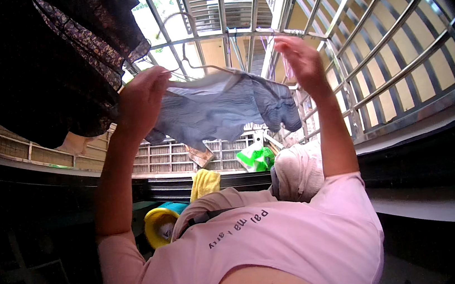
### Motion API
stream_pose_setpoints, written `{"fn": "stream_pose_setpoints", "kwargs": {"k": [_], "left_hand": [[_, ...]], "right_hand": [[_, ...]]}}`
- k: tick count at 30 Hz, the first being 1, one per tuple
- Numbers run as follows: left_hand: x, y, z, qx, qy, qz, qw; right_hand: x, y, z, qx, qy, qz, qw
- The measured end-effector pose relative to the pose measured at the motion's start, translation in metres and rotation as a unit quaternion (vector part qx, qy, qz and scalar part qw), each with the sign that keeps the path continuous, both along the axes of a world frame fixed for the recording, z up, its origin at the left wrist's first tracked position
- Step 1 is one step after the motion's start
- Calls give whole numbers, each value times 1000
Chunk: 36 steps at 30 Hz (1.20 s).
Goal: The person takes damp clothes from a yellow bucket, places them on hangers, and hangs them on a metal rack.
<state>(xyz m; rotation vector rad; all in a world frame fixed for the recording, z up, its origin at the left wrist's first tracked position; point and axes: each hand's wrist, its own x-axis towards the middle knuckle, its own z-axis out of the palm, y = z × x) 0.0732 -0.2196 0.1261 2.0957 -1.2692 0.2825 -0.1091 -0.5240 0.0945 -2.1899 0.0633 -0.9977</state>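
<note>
A grey-blue garment point(211, 108) hangs in front of me on a wire clothes hanger point(208, 67), whose hook stands up near the metal bars. My left hand point(144, 94) is raised at the garment's left shoulder, its fingers closed together at the neckline edge. My right hand point(300, 62) is raised at the right, above and apart from the garment's right sleeve, slightly blurred; I see nothing held in it. Other hangers, among them a pink one point(287, 65), hang on the rail point(240, 35) behind.
Dark clothes point(91, 52) hang close at the upper left. Metal window bars point(389, 43) curve round the right side. Lower down are a yellow cloth point(205, 182), a green and white plastic bag point(256, 157), a pale cloth bundle point(298, 171) and a yellow-rimmed bucket point(151, 228).
</note>
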Motion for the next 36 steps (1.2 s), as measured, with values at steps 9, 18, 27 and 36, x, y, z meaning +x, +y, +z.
{"fn": "stream_pose_setpoints", "kwargs": {"k": [9, 18, 27, 36], "left_hand": [[12, 19, 35, -20, 35, -8, 999], [10, 28, 27, -40, -14, -10, 999], [8, 18, 37, -29, 69, -58, 996], [14, 41, 35, -13, 112, -72, 991]], "right_hand": [[-55, 2, -88, 100, 144, -2, 984], [-55, -44, -99, 82, 176, -37, 980], [-12, 44, 57, -184, 77, 66, 978], [26, 61, 57, -230, 43, 91, 968]]}}
